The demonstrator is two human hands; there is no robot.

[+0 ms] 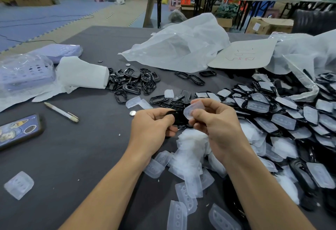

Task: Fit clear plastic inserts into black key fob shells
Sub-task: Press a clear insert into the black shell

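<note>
Holding a black key fob shell pinched in the left hand, thumb on top, over table centre; the right hand pinches a clear insert at the shell's right end, touching it. Writing: red handwritten marks on the cardboard sheet, upside down, not legible; the phone case shows pictures, no readable text. A loose insert pile sits under the right wrist, and a heap of shells with inserts fills the right side to the frame edge. Black frames lie beyond the hands, beside a white bag. Pen and coin cell lie left of the hands. Open grey surface lies left of the left forearm, between the phone and a lone insert. The table's far edge is visible behind the bag, with floor beyond.
</note>
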